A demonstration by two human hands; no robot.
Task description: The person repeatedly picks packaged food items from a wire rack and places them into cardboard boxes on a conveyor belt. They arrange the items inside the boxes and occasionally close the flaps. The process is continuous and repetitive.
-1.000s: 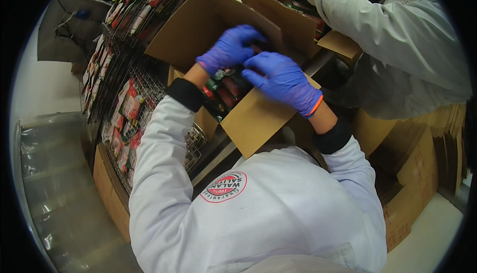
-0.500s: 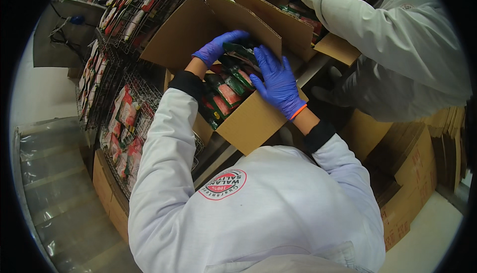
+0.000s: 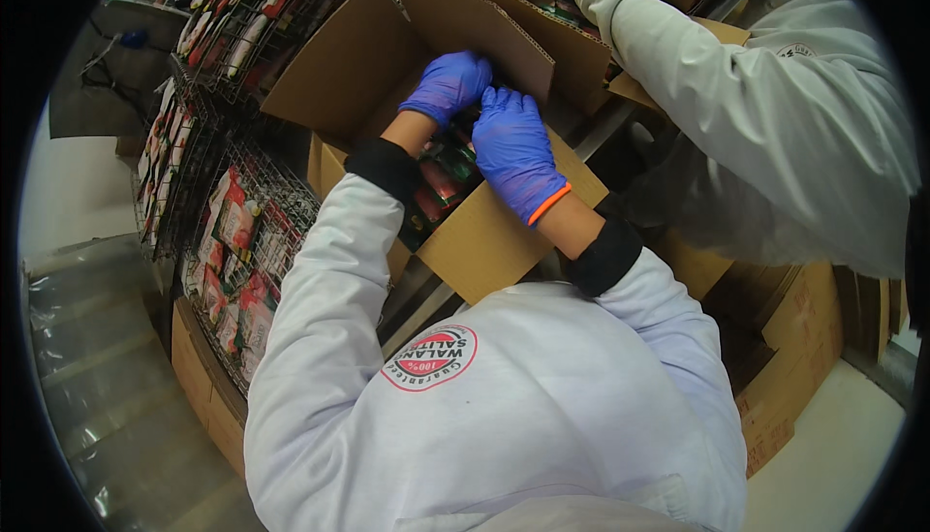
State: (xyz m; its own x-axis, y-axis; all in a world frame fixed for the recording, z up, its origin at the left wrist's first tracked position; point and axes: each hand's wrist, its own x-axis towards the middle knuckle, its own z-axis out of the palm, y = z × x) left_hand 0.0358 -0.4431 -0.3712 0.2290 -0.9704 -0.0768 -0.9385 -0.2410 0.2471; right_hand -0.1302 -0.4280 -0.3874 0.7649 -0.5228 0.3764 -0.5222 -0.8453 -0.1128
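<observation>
Both my hands, in blue gloves, are inside an open cardboard box [image 3: 489,241] in front of me. My left hand [image 3: 448,84] is curled over the box's far part, its fingertips hidden. Right beside it, my right hand [image 3: 515,149] has its fingers bent and drawn together, tips down among the contents. Both hands look closed, but what lies in their fingers is hidden. Below them, dark green and red plastic packets [image 3: 441,181] with pinkish food showing are packed in rows.
At the left stand wire racks [image 3: 257,18] and a wire basket of red and white packets [image 3: 235,222]. A co-worker's sleeve [image 3: 668,43] reaches into another box [image 3: 572,47] at the upper right. Flattened cardboard [image 3: 790,367] is stacked at the right.
My right hand, spread flat over the packets before, has closed and moved a little up and left. My left hand has curled, and the two hands now meet. The co-worker's arm has shifted.
</observation>
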